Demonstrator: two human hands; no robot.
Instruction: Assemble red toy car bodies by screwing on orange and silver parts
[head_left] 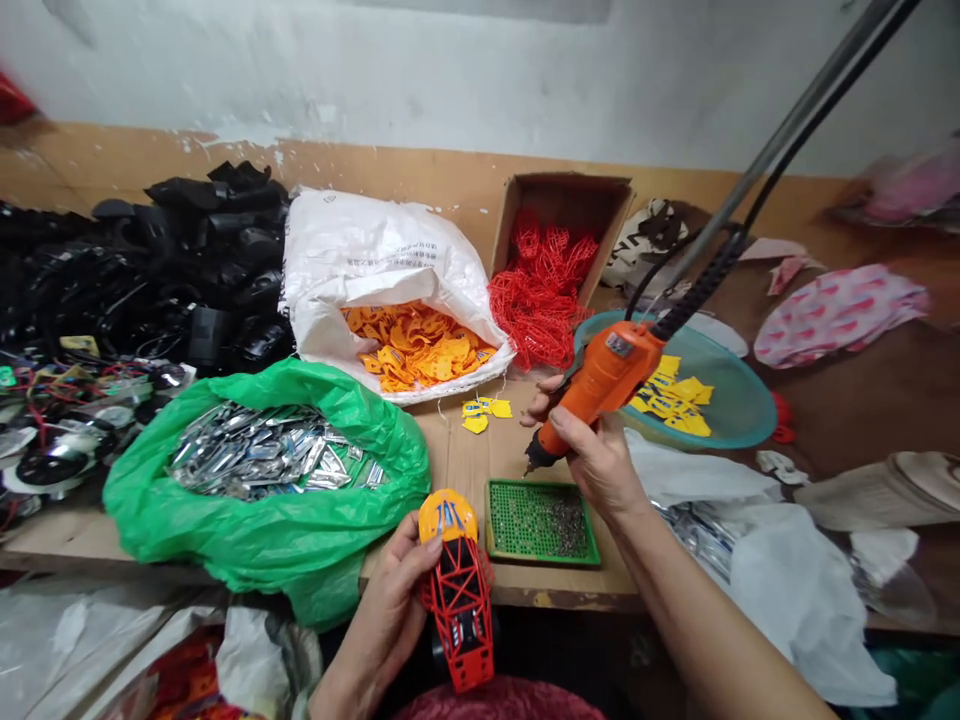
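Note:
A toy car with a red lattice frame and an orange-yellow hood is in my left hand, held over the table's front edge with my thumb on the hood. My right hand is wrapped round an orange electric screwdriver, its dark tip pointing down and left. The tip is above the back edge of a green perforated tray, which has many small screws gathered at its right side. Behind the tray lie a few yellow toy parts.
Beyond stand a white sack of orange parts, a cardboard box with red lattice frames and a teal basin of yellow parts. Leftward are a green bag of silvery pieces and piled black parts. A cable runs up from the screwdriver.

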